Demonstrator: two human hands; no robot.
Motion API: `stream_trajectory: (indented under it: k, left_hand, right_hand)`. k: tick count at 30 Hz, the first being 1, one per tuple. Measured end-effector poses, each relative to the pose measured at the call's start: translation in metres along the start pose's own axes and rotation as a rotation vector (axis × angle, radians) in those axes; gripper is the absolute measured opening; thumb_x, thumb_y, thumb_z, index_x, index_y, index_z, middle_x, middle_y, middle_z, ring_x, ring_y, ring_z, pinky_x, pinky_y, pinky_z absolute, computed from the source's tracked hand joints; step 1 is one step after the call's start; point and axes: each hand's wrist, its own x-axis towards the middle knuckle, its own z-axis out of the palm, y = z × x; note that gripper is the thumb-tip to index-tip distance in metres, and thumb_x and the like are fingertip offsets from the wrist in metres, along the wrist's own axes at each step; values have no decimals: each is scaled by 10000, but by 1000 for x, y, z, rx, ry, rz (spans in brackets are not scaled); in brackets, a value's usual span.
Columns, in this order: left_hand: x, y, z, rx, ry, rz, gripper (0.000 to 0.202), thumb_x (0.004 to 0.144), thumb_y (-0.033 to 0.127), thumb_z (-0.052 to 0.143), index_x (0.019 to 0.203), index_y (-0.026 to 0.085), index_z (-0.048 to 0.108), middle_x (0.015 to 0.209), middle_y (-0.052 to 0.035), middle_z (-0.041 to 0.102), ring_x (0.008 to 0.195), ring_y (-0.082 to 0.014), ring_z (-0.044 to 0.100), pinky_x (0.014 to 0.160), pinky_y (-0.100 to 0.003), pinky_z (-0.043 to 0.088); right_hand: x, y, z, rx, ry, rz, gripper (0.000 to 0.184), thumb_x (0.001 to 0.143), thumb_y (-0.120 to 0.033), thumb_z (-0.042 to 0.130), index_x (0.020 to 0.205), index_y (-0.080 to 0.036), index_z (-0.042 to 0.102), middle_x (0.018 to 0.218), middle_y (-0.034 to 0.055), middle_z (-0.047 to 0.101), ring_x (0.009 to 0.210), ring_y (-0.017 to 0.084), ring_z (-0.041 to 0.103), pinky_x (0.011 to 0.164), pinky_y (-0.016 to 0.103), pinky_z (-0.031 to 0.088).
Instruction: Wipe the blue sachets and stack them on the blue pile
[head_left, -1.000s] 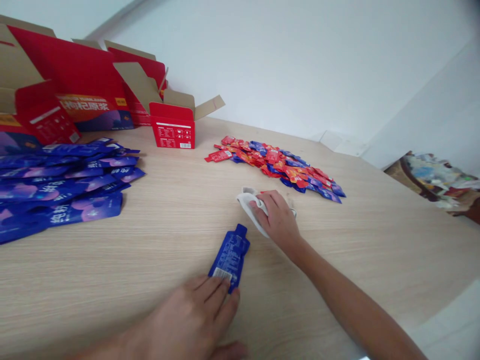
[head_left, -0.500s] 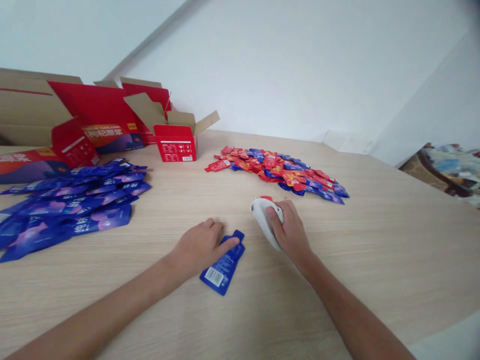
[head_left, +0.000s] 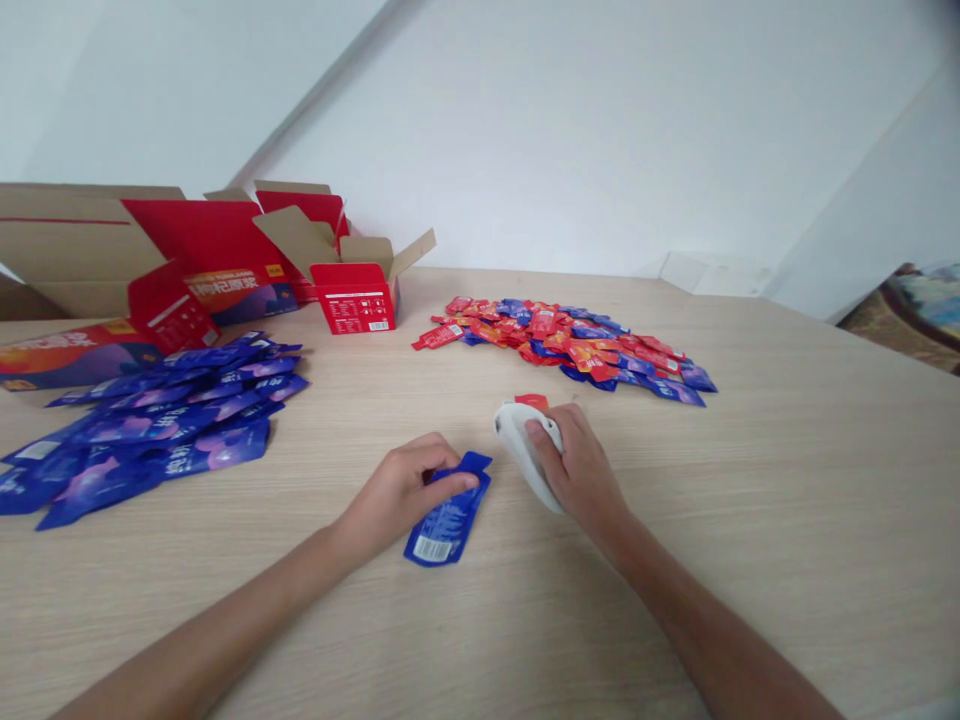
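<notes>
Bright, even light; warped edges.

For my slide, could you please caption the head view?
The left hand grips a blue pouch; the right hand holds a white device.

pouch (head_left: 448,509) lies centre on table (head_left: 787,480); sachet pile (head_left: 570,345) behind; pouch stack (head_left: 157,420) left, boxes (head_left: 187,260) beyond

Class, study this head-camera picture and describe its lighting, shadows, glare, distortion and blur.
Head view: soft, even light, with only faint shadows under the left hand and right hand on the table. Head view: no harsh glare on the blue pouch; the white device is sharp. Head view: the wide-angle lens slants the wall lines; the rug at the right edge is blurred.
</notes>
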Motion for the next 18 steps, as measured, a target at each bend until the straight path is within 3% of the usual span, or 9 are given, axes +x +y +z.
stream_trajectory:
  k: [3,6,10,13,16,18]
  left_hand:
    - [-28,11,-8,-20,77,287,181,1023,318,592,1024,216,742,987,-53,678,913,-161,672,786,-277,542]
    - [-56,12,-7,98,10,526,231,1018,198,581,1192,260,721,1080,-65,707,1049,-197,674,905,-329,551]
    - [-83,12,-5,359,-164,553,293,1012,152,551,1251,259,682,1218,-50,716,1203,-206,635,1060,-349,503]
    - [-97,18,-6,566,-211,555,352,1001,295,614,1353,283,634,1392,-15,661,1318,-201,583,1155,-335,438]
    - [-110,25,2,745,-76,647,450,972,478,657,1357,245,651,1350,-19,700,1237,-198,636,1115,-296,450]
    - [-119,28,18,800,75,660,463,989,558,596,1278,212,702,1266,-35,743,1151,-196,671,1042,-280,480]
  right_hand:
    - [0,1,-1,-6,3,16,309,1088,-463,424,1129,-213,602,1084,104,632,1038,268,622,930,432,501]
    - [1,3,0,-5,3,16,306,1087,-456,424,1133,-213,603,1094,109,638,1052,272,625,945,438,501]
    - [0,2,2,-3,-9,13,295,1085,-445,428,1134,-213,604,1104,113,642,1071,276,626,958,433,501]
    - [-1,1,5,-15,-41,18,287,1087,-436,428,1116,-213,607,1077,106,641,1045,268,630,943,420,508]
    - [-3,0,8,-15,-86,3,285,1090,-431,430,1135,-214,609,1083,104,644,1045,258,637,945,409,513]
    - [-5,1,10,-7,-113,-14,284,1090,-426,437,1157,-211,610,1105,106,648,1056,255,641,951,407,516]
